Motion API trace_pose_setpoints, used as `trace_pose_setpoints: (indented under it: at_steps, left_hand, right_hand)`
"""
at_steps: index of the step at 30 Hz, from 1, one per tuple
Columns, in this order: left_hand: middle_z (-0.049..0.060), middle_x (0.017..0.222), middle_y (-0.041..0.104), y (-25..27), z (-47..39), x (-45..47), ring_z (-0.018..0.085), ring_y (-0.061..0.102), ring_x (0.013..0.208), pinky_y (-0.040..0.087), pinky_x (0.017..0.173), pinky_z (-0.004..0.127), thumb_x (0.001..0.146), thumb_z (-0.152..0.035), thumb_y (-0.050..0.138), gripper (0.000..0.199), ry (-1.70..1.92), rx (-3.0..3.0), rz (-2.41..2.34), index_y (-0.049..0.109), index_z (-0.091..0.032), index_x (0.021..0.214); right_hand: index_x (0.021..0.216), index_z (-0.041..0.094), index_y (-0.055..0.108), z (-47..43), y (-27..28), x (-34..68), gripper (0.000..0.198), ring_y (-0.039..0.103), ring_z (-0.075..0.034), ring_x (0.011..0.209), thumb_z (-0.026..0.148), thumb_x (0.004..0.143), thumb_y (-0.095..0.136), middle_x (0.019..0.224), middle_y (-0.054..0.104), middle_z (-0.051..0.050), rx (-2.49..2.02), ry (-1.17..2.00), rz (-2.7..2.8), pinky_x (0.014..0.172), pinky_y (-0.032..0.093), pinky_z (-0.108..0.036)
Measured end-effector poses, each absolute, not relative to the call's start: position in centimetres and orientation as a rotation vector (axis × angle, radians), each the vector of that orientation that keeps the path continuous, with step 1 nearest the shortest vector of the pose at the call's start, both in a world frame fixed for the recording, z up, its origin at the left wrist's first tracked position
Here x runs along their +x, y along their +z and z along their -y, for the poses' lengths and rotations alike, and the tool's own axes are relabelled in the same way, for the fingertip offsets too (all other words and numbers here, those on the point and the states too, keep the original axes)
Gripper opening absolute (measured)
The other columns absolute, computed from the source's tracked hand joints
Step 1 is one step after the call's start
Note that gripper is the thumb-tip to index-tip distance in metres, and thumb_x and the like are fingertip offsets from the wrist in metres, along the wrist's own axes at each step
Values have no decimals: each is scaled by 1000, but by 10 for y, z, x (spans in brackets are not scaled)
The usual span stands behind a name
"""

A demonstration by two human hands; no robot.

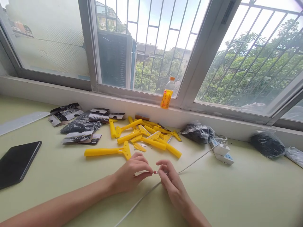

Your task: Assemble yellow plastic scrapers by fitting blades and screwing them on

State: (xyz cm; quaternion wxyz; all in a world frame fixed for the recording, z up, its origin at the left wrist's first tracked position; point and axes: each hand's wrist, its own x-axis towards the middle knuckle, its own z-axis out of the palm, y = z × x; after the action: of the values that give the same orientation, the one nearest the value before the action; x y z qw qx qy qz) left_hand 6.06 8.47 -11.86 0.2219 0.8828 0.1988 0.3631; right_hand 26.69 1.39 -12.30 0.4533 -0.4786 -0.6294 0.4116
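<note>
Between my hands is a small screwdriver [156, 172] with a clear handle, a red collar and a thin shaft. My left hand [134, 170] pinches its shaft between thumb and fingertips. Fingers of my right hand [170, 179] are curled round the clear handle, hiding part of it. A yellow scraper handle [104, 152] lies just beyond my left hand, its wide head pointing toward my fingers. Behind both hands is a pile of several yellow scrapers [153, 142], some with metal blades showing. A small yellow piece [139, 147] lies at the pile's near side.
A white cable [146, 194] runs under my right hand to a power strip [221, 153]. Black-filled plastic bags [199, 132] and printed cards [78, 137] lie along the back. A black tablet-like slab [19, 164] is at left. A drink bottle [167, 96] stands on the sill.
</note>
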Motion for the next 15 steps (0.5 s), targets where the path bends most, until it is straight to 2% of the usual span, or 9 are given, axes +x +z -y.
trace_pose_setpoints:
  at_steps: [6,10,15]
  left_hand:
    - [1,91,70,-122,-84,60,9,55,91,43,90,22,93,-26,60,13,1063,2424,-629,71,-21,98]
    - [0,92,71,-124,-86,60,9,55,90,41,92,24,94,-26,58,14,1024,2463,-641,71,-23,101]
    - [0,88,71,-121,-85,61,10,56,85,39,95,28,96,-26,55,16,1026,2512,-658,70,-21,98]
  right_hand:
    - [104,21,54,-17,-127,265,25,39,-8,60,46,100,54,90,54,-1,-1139,1096,1559,49,31,-22]
    - [104,22,55,-18,-132,264,26,46,-8,57,46,97,59,94,61,-2,-1169,1073,1529,47,37,-22]
    - [102,23,60,-17,-133,265,19,51,-11,61,41,97,60,86,66,-1,-1263,763,1648,58,44,-24]
